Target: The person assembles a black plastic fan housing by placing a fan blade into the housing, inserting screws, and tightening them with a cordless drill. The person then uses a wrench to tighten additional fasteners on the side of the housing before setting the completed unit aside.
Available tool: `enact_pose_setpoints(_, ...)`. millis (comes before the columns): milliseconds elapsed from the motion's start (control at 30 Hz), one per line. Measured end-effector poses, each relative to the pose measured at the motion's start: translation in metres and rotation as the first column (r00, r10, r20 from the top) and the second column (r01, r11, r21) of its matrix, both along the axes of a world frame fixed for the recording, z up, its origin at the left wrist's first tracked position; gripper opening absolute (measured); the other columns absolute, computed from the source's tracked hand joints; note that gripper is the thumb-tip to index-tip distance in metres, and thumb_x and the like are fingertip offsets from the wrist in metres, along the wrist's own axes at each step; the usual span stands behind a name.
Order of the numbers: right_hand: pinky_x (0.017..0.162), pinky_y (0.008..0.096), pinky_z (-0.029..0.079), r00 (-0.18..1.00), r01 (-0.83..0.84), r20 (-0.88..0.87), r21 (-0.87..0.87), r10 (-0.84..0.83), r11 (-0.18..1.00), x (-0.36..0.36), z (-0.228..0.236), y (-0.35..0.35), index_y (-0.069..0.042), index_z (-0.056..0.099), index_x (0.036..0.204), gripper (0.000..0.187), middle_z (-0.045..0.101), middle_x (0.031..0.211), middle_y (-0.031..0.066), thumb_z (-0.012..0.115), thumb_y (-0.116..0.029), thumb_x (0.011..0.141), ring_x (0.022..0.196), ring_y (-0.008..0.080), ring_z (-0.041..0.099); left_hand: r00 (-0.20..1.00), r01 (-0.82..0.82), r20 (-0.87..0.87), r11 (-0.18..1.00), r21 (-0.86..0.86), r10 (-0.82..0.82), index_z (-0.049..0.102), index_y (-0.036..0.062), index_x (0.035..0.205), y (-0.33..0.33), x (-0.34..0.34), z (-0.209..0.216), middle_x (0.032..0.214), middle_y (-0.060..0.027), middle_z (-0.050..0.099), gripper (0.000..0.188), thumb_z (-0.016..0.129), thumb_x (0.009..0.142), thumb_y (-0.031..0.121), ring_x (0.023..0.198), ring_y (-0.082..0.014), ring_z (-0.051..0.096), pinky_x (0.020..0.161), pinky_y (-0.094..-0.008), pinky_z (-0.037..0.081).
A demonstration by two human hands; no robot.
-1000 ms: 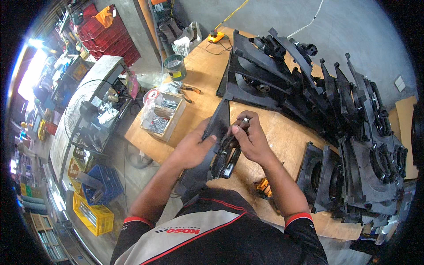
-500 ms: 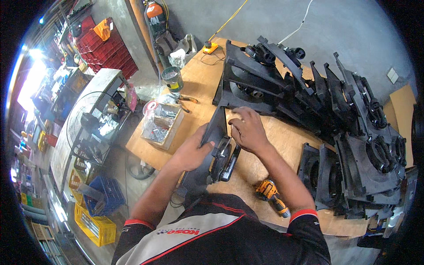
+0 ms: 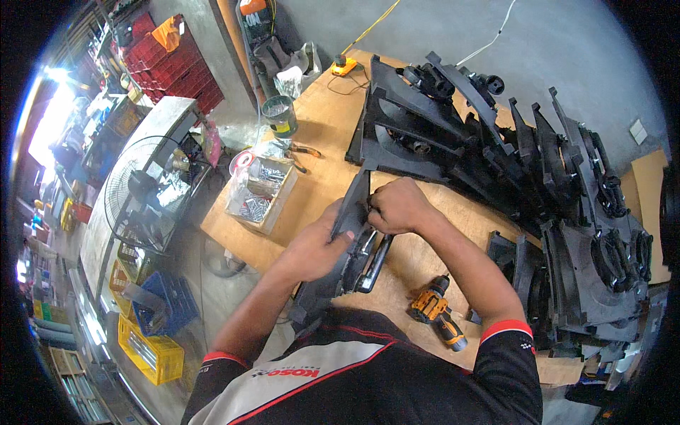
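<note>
A black plastic panel (image 3: pixel 317 296) with a round ring-like part and a black bar on its right face stands tilted on edge in front of my chest. My left hand (image 3: pixel 312 248) is wrapped round its left side, thumb over the near face. At the panel's upper right, my right hand (image 3: pixel 401 205) has its fingers curled in and pressed against that face; anything pinched there is hidden. An orange and black cordless drill (image 3: pixel 433 308) lies on the wooden table (image 3: pixel 329 131), to the right of the panel.
Left of the panel sits a box (image 3: pixel 280 207) of screws, with orange-handled pliers (image 3: pixel 306 150) and a dark tub (image 3: pixel 281 122) beyond. Stacked black panels (image 3: pixel 407 159) crowd the table's back and right side. A standing fan (image 3: pixel 142 191) is off to the left.
My right hand has closed its fingers and moved down slightly against the panel's right face. My left hand keeps its grip, and the panel has shifted slightly right.
</note>
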State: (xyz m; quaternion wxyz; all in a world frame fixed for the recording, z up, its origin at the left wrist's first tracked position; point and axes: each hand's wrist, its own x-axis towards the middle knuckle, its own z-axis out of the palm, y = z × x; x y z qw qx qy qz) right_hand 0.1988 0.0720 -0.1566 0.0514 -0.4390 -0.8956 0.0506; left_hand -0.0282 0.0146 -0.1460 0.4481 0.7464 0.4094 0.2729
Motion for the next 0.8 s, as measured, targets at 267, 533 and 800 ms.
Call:
enact_pose_setpoints(267, 0.068, 0.0519, 0.05, 0.979, 0.002, -0.202, 0.041, 0.006, 0.999, 0.014, -0.048, 0.006, -0.003, 0.066, 0.066, 0.037, 0.064, 0.07, 0.0214, 0.054, -0.036, 0.077, 0.069, 0.0428, 0.062, 0.999, 0.031, -0.03, 0.999, 0.038, -0.03, 0.031, -0.0032, 0.144, -0.003, 0.008, 0.014, 0.121, -0.0283, 0.059, 0.056, 0.053, 0.094, 0.01, 0.117, -0.0379, 0.058, 0.101, -0.0408, 0.042)
enact_pose_setpoints(533, 0.063, 0.0403, 0.044, 0.989, -0.002, -0.136, 0.404, 0.062, 0.915, 0.005, 0.02, -0.018, -0.011, 0.065, 0.063, 0.025, 0.063, 0.063, 0.0083, 0.064, -0.031, 0.078, 0.065, 0.0275, 0.063, 0.999, -0.036, -0.011, 0.998, -0.042, 0.036, 0.036, -0.0031, 0.143, 0.004, -0.006, 0.013, 0.125, -0.0252, 0.058, 0.053, 0.054, 0.094, 0.009, 0.12, -0.0326, 0.056, 0.104, -0.0386, 0.04)
enact_pose_setpoints(800, 0.067, 0.0385, 0.044, 0.958, -0.241, 0.004, 0.554, 0.287, 0.797, -0.025, 0.047, -0.036, -0.012, 0.064, 0.071, 0.016, 0.062, 0.07, 0.0038, 0.065, -0.027, 0.075, 0.072, 0.0214, 0.061, 1.0, -0.019, 0.016, 1.0, 0.011, 0.019, 0.039, -0.0038, 0.141, 0.007, -0.008, 0.001, 0.128, -0.024, 0.057, 0.051, 0.052, 0.093, 0.008, 0.121, -0.0292, 0.055, 0.104, -0.0368, 0.04)
